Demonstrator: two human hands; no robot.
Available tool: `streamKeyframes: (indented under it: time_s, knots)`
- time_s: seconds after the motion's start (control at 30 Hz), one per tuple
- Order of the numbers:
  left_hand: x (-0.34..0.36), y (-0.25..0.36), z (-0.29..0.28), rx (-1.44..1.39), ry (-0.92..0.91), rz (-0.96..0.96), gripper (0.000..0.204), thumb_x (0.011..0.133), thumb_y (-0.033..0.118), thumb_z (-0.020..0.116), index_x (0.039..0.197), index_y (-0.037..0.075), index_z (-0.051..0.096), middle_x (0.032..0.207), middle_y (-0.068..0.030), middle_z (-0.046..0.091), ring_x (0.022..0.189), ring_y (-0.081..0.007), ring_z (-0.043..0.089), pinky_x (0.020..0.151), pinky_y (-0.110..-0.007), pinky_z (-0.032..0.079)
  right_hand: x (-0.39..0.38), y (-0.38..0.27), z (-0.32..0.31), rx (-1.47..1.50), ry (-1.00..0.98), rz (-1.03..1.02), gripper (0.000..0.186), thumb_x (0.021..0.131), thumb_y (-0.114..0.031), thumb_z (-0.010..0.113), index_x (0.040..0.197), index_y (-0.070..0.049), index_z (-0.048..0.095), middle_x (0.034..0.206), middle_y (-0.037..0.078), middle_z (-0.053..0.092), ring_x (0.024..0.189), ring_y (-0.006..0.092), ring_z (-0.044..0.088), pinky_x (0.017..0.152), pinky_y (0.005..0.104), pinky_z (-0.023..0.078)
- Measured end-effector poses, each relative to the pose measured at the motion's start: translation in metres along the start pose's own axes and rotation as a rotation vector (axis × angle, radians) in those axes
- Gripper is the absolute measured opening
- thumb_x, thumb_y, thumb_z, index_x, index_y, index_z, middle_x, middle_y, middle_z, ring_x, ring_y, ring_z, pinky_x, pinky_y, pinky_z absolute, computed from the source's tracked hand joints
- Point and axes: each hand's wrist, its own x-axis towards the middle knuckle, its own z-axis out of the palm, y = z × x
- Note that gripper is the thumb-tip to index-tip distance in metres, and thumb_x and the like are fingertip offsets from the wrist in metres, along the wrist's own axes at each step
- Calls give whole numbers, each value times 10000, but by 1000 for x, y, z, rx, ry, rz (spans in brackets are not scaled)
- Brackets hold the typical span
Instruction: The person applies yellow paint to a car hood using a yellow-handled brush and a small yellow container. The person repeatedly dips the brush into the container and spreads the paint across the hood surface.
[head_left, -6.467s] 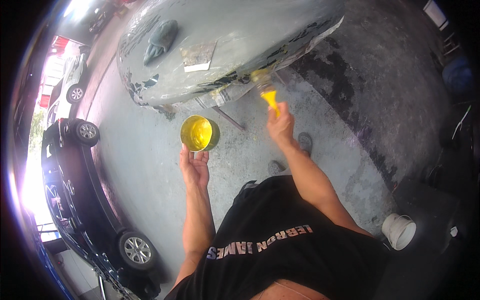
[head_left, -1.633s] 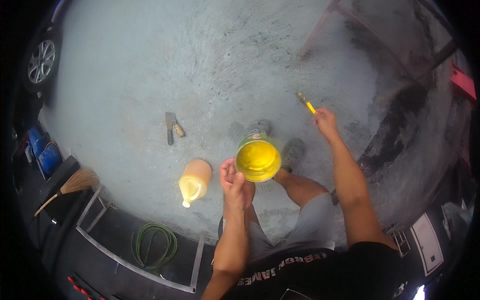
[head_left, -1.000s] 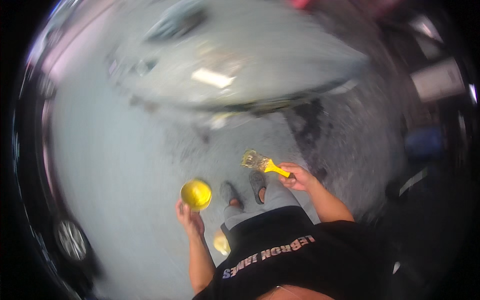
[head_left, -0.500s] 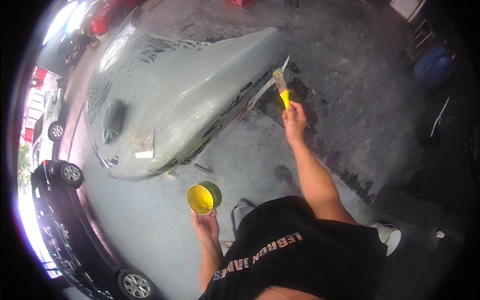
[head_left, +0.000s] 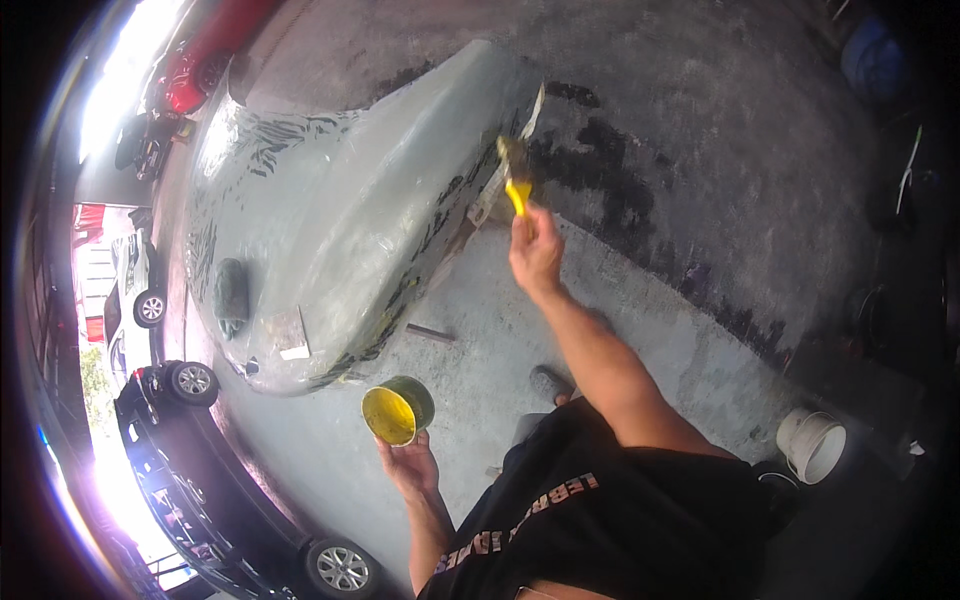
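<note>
My left hand (head_left: 408,466) is closed around the lower side of a round can (head_left: 420,398), tilted so its yellow-coated inside shows. In my right hand (head_left: 537,250) is a paintbrush (head_left: 517,180) with a yellow handle, gripped with the bristles pointing away from me. Its bristles are at the right edge of a large, glossy grey-green curved panel (head_left: 330,220), beside a pale pointed strip (head_left: 536,108). Whether the bristles touch the edge I cannot tell. On the panel's near left part lie a dark green rounded bundle (head_left: 232,292) and a flat pale-edged spreader (head_left: 290,333).
A dark bar (head_left: 430,332) lies on the grey floor between the panel and me. A white bucket (head_left: 812,446) is at the right. Black stains (head_left: 600,165) mark the floor beyond the brush. A black car (head_left: 235,480) and a white car (head_left: 135,295) stand at the left.
The whole view has shifted, bringing more of the white bucket into sight. My right hand and the brush have moved slightly toward me along the panel's edge. Both hands keep their holds.
</note>
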Motion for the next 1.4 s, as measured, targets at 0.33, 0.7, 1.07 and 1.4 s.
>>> streamKeyframes:
  time_s: [0.33, 0.7, 1.07, 1.4]
  knots:
    - [12, 17, -9, 6, -53, 4, 556, 1019, 416, 662, 1439, 80, 524, 1433, -96, 597, 1265, -256, 601, 1022, -425, 527, -27, -3, 2, -59, -125, -28, 173, 978, -135, 689, 1115, -57, 618, 818, 166, 709, 756, 315, 740, 646, 423, 544]
    - [15, 24, -2, 11, -111, 15, 560, 1015, 418, 666, 1440, 80, 525, 1452, -97, 586, 1287, -263, 588, 1031, -423, 518, 43, -4, 20, -76, 57, -65, 166, 997, -167, 649, 1097, -50, 586, 788, 232, 689, 786, 426, 724, 659, 489, 537]
    - [20, 20, 14, 18, -153, 8, 566, 1022, 403, 659, 1460, 79, 504, 1451, -105, 583, 1290, -270, 589, 1023, -432, 526, 63, -20, -2, -88, 32, -35, 165, 990, -146, 670, 1087, -22, 619, 860, 184, 743, 784, 340, 745, 693, 427, 552]
    - [41, 5, 54, 77, -79, -52, 397, 971, 242, 745, 1296, 144, 538, 1324, -59, 629, 1196, -290, 639, 1027, -481, 532, -36, -52, -96, 156, -314, 15, 239, 1037, -170, 637, 1231, -30, 644, 814, 48, 681, 716, 101, 633, 637, 298, 515]
